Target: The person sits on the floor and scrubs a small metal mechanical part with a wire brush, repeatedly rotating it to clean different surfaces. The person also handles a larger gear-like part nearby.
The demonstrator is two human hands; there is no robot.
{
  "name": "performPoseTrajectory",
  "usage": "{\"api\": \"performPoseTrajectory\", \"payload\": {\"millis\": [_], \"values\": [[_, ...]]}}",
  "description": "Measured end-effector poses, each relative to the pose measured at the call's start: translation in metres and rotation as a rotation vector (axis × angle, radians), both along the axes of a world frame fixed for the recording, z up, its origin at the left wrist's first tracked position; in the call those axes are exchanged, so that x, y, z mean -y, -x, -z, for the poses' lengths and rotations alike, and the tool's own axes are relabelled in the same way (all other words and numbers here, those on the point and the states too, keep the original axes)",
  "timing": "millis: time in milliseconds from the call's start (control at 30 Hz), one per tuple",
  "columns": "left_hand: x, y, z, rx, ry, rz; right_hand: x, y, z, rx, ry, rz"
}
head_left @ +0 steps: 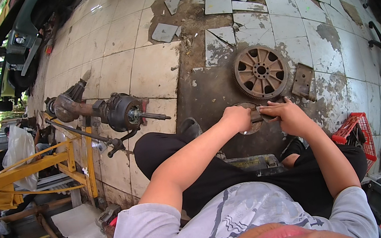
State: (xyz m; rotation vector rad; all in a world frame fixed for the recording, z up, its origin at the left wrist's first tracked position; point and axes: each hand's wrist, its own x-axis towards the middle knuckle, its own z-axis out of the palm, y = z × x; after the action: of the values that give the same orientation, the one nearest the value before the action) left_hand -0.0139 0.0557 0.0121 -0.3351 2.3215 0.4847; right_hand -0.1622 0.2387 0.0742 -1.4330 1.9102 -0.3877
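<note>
Left hand (pixel 237 119) curled onto the 9 o'clock end of a dark block (pixel 255 116); right hand (pixel 294 116) lays spread fingers at its 3 o'clock end, pinching or just pressing, can't tell. Block sits between them, over a round metal disc (pixel 252 129). Best done with even pressure, block flat, fingertips off the edge. Long axis looks roughly 9-to-3; ends covered, heading unclear. Toothed wheel (pixel 263 77) at 12-to-1, rusty bracket (pixel 302 80) at 2
</note>
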Motion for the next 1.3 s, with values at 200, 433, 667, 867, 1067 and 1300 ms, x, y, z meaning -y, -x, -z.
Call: {"api": "performPoseTrajectory", "payload": {"millis": [200, 433, 667, 867, 1067, 1300], "values": [[0.002, -0.004, 0.004, -0.038, 0.002, -0.016, 0.004, 0.010, 0.014, -0.143, -0.145, 0.106], [-0.004, 0.000, 0.005, -0.057, 0.015, -0.001, -0.004, 0.006, 0.021, -0.084, -0.103, 0.072], [-0.001, -0.006, 0.004, -0.063, -0.004, -0.018, 0.012, -0.008, -0.018, 0.075, 0.022, 0.013], [0.002, -0.007, 0.002, -0.065, 0.028, -0.023, 0.005, 0.012, 0.009, 0.058, -0.037, 0.210], [-0.003, -0.006, -0.001, -0.088, 0.019, -0.040, -0.005, 0.012, 0.044, 0.058, 0.054, 0.146], [-0.008, 0.001, -0.007, 0.043, 0.057, 0.006, -0.015, 0.015, 0.029, -0.036, 0.023, -0.047]]}}
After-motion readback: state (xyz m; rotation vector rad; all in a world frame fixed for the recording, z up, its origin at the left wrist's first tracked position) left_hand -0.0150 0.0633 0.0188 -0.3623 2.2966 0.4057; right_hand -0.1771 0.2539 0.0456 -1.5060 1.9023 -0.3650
